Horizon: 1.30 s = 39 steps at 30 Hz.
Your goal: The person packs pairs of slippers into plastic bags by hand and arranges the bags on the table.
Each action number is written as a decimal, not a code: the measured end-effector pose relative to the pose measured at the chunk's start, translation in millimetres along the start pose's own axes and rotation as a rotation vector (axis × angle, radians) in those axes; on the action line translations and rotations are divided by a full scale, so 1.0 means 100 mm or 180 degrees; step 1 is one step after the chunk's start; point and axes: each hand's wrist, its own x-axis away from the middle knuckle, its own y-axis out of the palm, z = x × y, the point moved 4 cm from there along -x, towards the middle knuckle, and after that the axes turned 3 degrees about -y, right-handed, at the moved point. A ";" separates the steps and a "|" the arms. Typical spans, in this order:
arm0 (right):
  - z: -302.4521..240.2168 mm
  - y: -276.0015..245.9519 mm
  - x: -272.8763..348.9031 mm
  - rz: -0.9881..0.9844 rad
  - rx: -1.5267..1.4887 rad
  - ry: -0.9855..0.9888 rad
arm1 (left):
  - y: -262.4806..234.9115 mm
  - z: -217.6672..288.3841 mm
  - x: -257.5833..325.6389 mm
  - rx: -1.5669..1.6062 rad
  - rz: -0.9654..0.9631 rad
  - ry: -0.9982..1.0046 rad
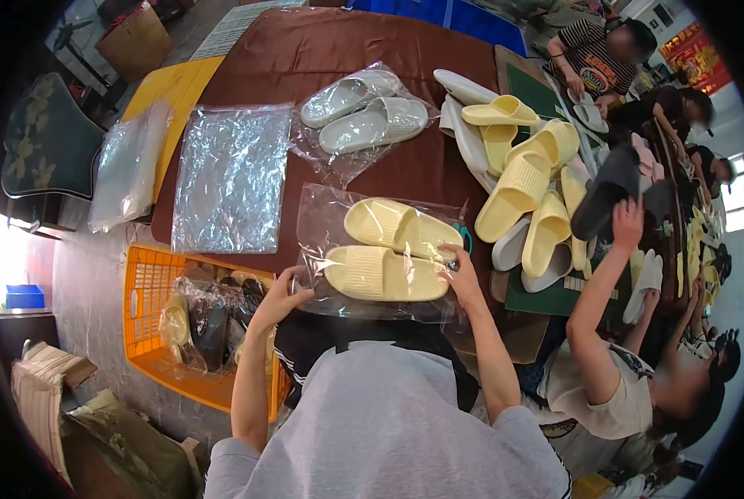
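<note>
The brown-covered table [259, 75] bears clear bags [230, 179], bagged slippers [357, 130], piled slippers [513, 190]

Two bare forearms [251, 382] slant up from the lower frame; the left hand [280, 299], left of centre, curls its fingers inward, while the right hand [462, 279], right of centre, bends leftward.
</note>
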 end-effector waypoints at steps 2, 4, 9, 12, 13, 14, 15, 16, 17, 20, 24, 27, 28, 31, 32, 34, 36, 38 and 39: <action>0.05 -0.01 0.04 -0.0034 -0.0123 0.0040 | -0.01 -0.02 -0.08 0.0024 0.0065 -0.0089; 0.31 -0.10 0.08 0.0171 -0.0041 -0.0315 | 0.00 0.05 -0.27 0.0366 0.0268 -0.0032; 0.20 0.02 0.17 0.0188 -0.0302 0.0046 | -0.05 0.15 -0.50 0.0040 0.0843 0.0407; 0.13 -0.02 0.24 0.0214 -0.0418 0.0109 | 0.02 0.31 -0.57 0.0153 0.0811 0.0507; 0.14 -0.03 0.27 0.0233 -0.0585 0.0202 | 0.04 0.36 -0.58 0.0212 0.0797 0.0558; 0.16 -0.04 0.30 0.0249 -0.0752 0.0295 | 0.04 0.40 -0.58 0.0186 0.0753 0.0634; 0.16 -0.06 0.32 0.0256 -0.0749 0.0297 | 0.05 0.43 -0.57 0.0187 0.0745 0.0635; 0.14 -0.06 0.34 0.0281 -0.0797 0.0251 | 0.08 0.53 -0.52 0.0139 0.0687 0.0771; 0.12 -0.07 0.35 0.0302 -0.0846 0.0206 | 0.10 0.60 -0.49 0.0091 0.0631 0.0904; 0.01 -0.10 0.38 0.0300 -0.0932 0.0090 | 0.09 0.68 -0.43 -0.0107 0.0509 0.1061; 0.00 -0.18 0.41 0.0518 -0.0931 0.0095 | 0.04 0.65 -0.36 -0.0420 0.0462 0.1231; 0.04 -0.27 0.45 0.0626 -0.0958 0.0219 | 0.13 0.76 -0.25 0.0254 0.0248 0.0940; 0.00 -0.26 0.43 0.0644 -0.0849 0.0074 | 0.14 0.76 -0.21 0.0275 0.0182 0.0878; -0.08 -0.20 0.45 0.0805 -0.1166 0.0099 | 0.10 0.70 -0.16 -0.0091 0.0367 0.1100; -0.16 -0.18 0.45 0.0849 -0.1449 0.0167 | 0.08 0.69 -0.12 0.0263 0.0557 0.1068; -0.11 -0.13 0.45 0.0865 -0.1491 0.0016 | 0.05 0.70 -0.09 0.0343 0.0693 0.1132; -0.06 -0.15 0.49 0.0768 -0.1569 -0.0083 | 0.02 0.73 -0.11 0.0320 0.0424 0.1225; -0.05 -0.17 0.49 0.0716 -0.1562 0.0006 | 0.01 0.83 -0.15 0.0405 -0.0126 0.1113; -0.05 -0.17 0.49 0.0793 -0.1433 -0.0100 | -0.05 0.90 -0.18 0.0131 -0.0102 0.1216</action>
